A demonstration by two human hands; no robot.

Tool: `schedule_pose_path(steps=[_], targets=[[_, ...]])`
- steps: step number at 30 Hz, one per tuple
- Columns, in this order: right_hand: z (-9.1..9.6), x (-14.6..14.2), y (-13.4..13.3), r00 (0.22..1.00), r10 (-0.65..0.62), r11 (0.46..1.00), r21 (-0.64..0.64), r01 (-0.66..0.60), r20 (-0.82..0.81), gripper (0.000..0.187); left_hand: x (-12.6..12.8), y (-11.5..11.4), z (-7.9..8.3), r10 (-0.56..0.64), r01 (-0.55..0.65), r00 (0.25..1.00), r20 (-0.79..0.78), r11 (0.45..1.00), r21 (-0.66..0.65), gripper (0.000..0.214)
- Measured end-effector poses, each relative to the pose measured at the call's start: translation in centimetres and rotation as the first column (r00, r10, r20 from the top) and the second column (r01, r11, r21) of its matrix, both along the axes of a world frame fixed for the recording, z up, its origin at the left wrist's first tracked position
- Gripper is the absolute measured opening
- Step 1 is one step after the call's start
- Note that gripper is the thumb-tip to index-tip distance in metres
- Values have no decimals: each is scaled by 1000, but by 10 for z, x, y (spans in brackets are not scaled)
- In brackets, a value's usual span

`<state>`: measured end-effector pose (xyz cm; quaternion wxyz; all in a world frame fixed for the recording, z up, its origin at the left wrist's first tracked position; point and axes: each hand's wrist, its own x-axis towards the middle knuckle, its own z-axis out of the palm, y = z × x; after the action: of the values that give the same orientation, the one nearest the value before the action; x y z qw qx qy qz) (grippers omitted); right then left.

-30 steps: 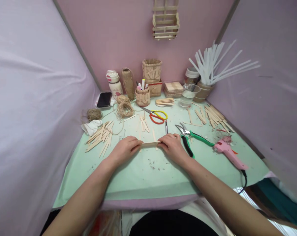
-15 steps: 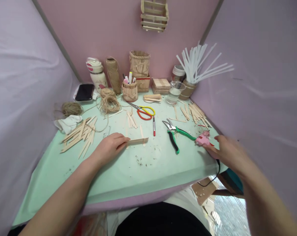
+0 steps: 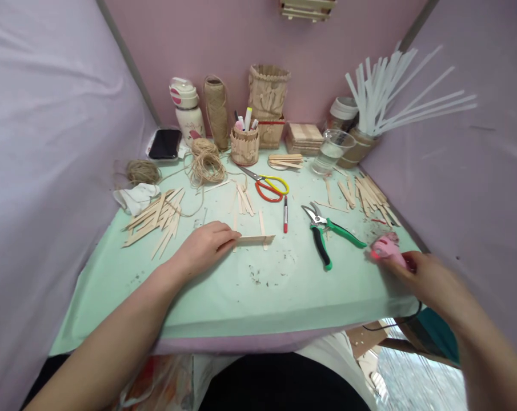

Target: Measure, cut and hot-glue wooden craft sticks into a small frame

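My left hand (image 3: 211,246) is closed on the left end of a flat wooden craft stick (image 3: 258,238), which lies across two thinner upright sticks (image 3: 262,221) on the table. At the right edge of the table, my right hand (image 3: 425,277) has its fingers round a pink hot glue gun (image 3: 387,251) with a black cord; its grip is partly hidden by the hand. Green-handled pruning shears (image 3: 320,240) lie spread between the hands. A red-capped marker pen (image 3: 285,214) and scissors with red and yellow handles (image 3: 270,187) lie farther back.
Loose craft sticks (image 3: 157,220) lie at left, more sticks (image 3: 372,197) at right. Twine (image 3: 209,162), a bottle (image 3: 187,111), a pen holder (image 3: 244,145), a plastic cup of water (image 3: 328,154) and a jar of white glue sticks (image 3: 359,148) stand along the back.
My right hand has closed round the glue gun and its nose now sits clear of the shears' handle. The view has shifted; my left hand still holds the stick.
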<state>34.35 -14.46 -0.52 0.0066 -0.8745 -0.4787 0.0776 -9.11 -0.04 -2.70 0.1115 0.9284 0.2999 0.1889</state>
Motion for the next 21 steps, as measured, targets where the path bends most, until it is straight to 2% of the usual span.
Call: schedule_pose_path(steps=[3,5,7,9,11,13,15,18,21], targets=[[24,-6,-4,995,-68,998,-18,67,-68,52,0,0,1,-3,3,1000,-14,1000,7,29],[40,-15,-6,985,-75,996,45,83,-154,54,1,0,2,4,-4,1000,-27,1000,7,30],[48,-26,-7,962,-35,987,142,76,-270,54,1,0,2,11,-11,999,-41,1000,0,30],[45,-43,-6,898,49,960,269,79,-438,51,1,-1,2,18,-19,999,-50,1000,-9,30],[33,-64,-4,765,125,924,356,142,-632,47,1,-2,3,23,-24,998,-57,1000,-20,29],[20,-87,1,609,189,911,369,184,-770,43,1,-2,3,24,-26,998,-54,999,-31,28],[10,-109,8,513,244,918,367,152,-823,43,2,-3,3,22,-24,999,-46,999,-39,27],[5,-131,16,502,282,919,380,103,-818,46,2,-4,4,20,-22,999,-31,999,-48,27],[5,-137,20,514,294,921,383,73,-806,48,3,-6,6,24,-25,999,-25,998,-60,27]])
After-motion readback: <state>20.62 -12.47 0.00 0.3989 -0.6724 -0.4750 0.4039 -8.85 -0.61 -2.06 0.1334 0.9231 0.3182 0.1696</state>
